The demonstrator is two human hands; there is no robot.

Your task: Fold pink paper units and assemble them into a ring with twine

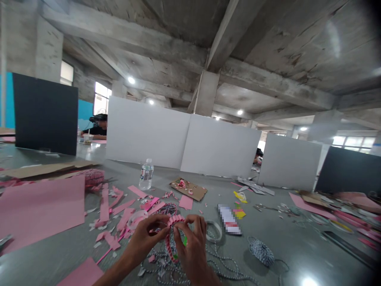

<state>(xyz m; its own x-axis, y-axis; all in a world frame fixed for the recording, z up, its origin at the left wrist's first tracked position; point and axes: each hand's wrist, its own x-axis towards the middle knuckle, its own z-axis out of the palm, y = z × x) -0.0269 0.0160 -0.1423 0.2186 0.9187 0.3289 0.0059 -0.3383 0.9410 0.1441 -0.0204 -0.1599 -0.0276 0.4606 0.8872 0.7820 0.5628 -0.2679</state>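
Observation:
Between my two hands is a pink ring-shaped paper craft with a ridged, scalloped edge. My left hand pinches its upper left part between thumb and fingers. On its upper right, my right hand grips the same ring with fingers curled. Beneath the hands lies a tangle of grey-and-white cord, with small paper scraps among it. A roll of white tape sits just right of my right hand. Another tape roll rests beyond my left hand.
Pink paper strips and a large pink sheet cover the left side. Farther back are a water bottle and a cardboard piece. To the right lie a phone, a cord ball and scissors. White panels stand behind.

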